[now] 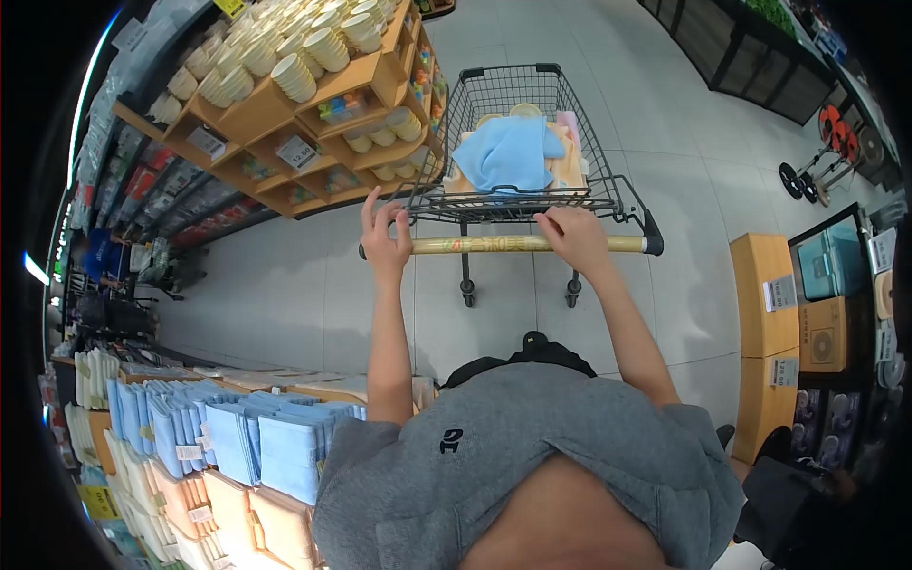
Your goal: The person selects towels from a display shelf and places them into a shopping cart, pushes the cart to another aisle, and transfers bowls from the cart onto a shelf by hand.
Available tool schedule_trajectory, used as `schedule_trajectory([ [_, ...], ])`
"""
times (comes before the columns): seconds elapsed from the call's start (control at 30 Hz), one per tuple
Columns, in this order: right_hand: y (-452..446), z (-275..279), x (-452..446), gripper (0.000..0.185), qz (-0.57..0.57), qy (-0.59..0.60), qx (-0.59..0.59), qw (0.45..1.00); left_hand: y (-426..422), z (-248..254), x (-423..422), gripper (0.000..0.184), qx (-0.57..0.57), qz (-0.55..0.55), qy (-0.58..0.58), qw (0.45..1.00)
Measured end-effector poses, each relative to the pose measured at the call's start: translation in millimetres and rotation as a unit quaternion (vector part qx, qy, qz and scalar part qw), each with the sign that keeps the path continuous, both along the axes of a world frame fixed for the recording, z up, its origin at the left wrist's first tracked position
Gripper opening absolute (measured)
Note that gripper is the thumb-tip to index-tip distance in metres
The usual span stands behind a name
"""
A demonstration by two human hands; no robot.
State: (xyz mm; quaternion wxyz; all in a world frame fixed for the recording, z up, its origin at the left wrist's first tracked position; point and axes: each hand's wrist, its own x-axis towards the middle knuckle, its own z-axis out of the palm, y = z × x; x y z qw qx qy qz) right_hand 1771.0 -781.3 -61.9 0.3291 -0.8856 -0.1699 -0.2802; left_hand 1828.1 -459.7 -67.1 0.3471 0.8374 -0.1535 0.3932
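A black wire shopping cart (608, 157) stands in front of me, and its yellow handle bar (484, 245) runs across between my hands. My left hand (385, 237) rests at the handle's left end with its fingers raised and spread. Toward the right side of the bar, my right hand (576, 236) is closed around it. Inside the basket, a light blue towel (508, 155) lies crumpled on top of peach-coloured cloth (568, 169). Pale round items (524, 110) show partly behind the towel. A strip of pink (567, 121) is visible at the basket's right.
On the left is a wooden display (275, 123) with stacked cream cups (328, 49) and price tags. Folded blue towels (299, 446) and peach towels (228, 508) fill a stand at lower left. Wooden boxes (765, 328) line the right, near red-and-black wheeled trolleys (836, 142).
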Motion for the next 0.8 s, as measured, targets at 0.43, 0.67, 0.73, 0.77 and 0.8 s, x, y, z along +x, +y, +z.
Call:
schedule_trajectory([
  [0.43,-48,-3,137,0.029,-0.045,-0.033,-0.019,0.998,-53,-5,134,0.019,0.004,0.018,-0.012,1.0],
  [0.67,-73,-6,224,0.03,-0.085,-0.03,-0.033,0.995,-78,-19,232,0.024,0.008,0.007,-0.111,0.994],
  [0.73,-80,-3,253,0.03,-0.093,-0.029,-0.038,0.995,-79,-23,259,0.026,0.042,0.013,-0.099,0.994],
  [0.77,-81,-1,273,0.031,-0.099,-0.021,-0.034,0.994,-79,-24,278,0.027,0.057,0.021,-0.093,0.994],
  [0.8,-84,-1,288,0.031,-0.105,-0.011,-0.029,0.994,-83,-21,293,0.027,0.052,0.019,-0.091,0.994],
])
